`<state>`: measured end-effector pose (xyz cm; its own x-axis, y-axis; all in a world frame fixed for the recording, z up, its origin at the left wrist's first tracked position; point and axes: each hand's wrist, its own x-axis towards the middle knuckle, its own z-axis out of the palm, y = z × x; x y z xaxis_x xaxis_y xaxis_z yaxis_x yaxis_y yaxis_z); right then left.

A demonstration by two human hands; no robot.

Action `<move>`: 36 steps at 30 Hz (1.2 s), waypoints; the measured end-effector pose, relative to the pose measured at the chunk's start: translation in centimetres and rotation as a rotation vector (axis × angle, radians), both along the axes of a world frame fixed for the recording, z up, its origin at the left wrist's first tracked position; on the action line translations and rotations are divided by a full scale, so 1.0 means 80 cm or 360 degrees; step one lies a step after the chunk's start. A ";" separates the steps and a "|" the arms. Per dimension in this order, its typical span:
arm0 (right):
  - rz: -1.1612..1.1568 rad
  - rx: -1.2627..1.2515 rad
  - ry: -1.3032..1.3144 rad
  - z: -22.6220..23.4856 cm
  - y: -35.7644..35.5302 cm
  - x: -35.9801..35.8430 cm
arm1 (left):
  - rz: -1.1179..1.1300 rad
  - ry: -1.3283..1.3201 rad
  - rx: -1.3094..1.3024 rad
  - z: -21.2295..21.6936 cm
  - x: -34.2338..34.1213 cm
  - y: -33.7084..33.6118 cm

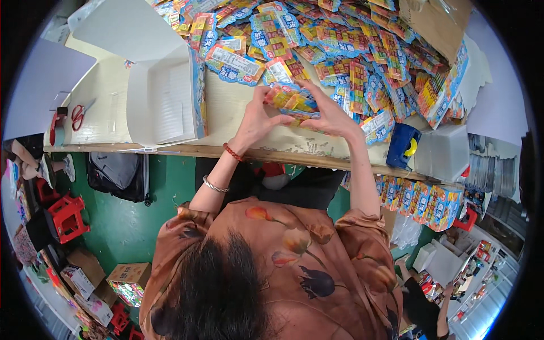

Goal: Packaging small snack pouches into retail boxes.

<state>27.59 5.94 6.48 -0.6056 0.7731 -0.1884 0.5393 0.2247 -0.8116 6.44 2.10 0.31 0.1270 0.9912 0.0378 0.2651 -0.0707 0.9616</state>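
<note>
Between my two hands is a stack of colourful blister-card packets [293,101], held at the table's near edge. My left hand [258,120] grips its left side, with the thumb along the near side. On the right side my right hand [330,115] curls round the stack, thumb near the front and fingers at the far end. Just beyond spreads a big loose heap of similar packets [334,42] with blue wavy edges. To the left stands an opened white-lined carton [164,101], its lid folded back.
Red-handled scissors [78,118] lie on the table [107,107] at the left. Right of my hands are a blue tape dispenser [400,148] and a clear plastic bin [443,152]. A brown carton [439,25] leans over the heap. Below sit filled display boxes [419,199] and a red stool [68,216].
</note>
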 end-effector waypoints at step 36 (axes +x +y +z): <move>-0.1121 0.0042 0.0539 -0.020 -0.053 0.068 | -0.0280 -0.0284 -0.0413 0.004 -0.038 -0.019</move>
<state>33.04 1.74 4.89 0.0084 0.9983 -0.0572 0.2862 -0.0572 -0.9565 3.40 0.62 0.64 0.3106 0.9342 -0.1754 0.0966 0.1525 0.9836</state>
